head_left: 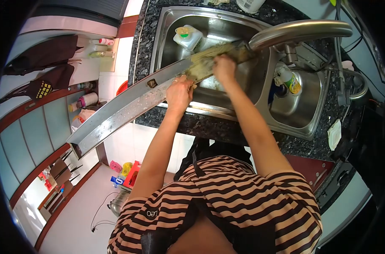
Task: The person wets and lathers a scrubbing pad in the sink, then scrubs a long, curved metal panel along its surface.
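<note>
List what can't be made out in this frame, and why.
All in the head view:
- Right hand: blurred; can't tell whether it holds a cloth or pad.
- Left hand: palm side hidden by its own back.
- Metal panel: underside faces away from the camera.
- Large basin: floor partly covered by the panel and right hand.
- White bottle: cut off by the top edge; label too small.

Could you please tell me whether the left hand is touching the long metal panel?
Touching: the head view shows the left hand closed over the near edge of the long metal panel, with no gap between them.
</note>
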Available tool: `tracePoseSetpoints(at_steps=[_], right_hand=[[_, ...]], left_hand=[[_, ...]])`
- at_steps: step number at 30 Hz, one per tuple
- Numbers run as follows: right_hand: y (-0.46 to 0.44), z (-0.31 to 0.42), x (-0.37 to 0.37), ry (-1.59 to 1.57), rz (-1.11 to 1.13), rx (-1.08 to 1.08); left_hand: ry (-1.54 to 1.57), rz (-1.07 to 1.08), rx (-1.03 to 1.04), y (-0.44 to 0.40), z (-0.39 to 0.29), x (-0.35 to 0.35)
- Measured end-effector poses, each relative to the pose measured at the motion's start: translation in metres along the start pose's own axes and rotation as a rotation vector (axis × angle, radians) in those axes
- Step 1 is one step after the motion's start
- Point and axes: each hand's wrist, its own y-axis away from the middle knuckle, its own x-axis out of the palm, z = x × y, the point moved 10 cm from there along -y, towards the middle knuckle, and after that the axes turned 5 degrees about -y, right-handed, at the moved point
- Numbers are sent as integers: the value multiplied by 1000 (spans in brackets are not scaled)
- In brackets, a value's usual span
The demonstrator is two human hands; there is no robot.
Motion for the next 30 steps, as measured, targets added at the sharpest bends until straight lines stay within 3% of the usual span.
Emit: tracePoseSetpoints(at_steps=[1,3,5,7,12,15,19,22,26,30], right_hand=[[9,21,5,3,94,4],[25,56,-12,-120,42,-96],[12,24,4,-33,103,-64],[-11,-39,14,128,194,165],[-33,-66,2,358,118,45],[-43,-77,0,392,398,93],[-60,-98,6,379,91,112],[-48,-74,17,464,404,42],[1,-47,20,337,601,230],[27,-53,20,251,446,295]], left_hand=[[-10,21,-11,1,-2,1],[13,1,0,0,-6,0],[12,12,-1,0,-4,4],[-15,45,-9,-1,-2,5],[4,68,-8,-4,-1,10],[-5,71,-19,-2,4,10],[-38,42,-27,-4,-1,10],[-61,49,-29,-5,-3,14],[-68,180,8,-9,-9,42],[-85,242,45,-16,-10,55]])
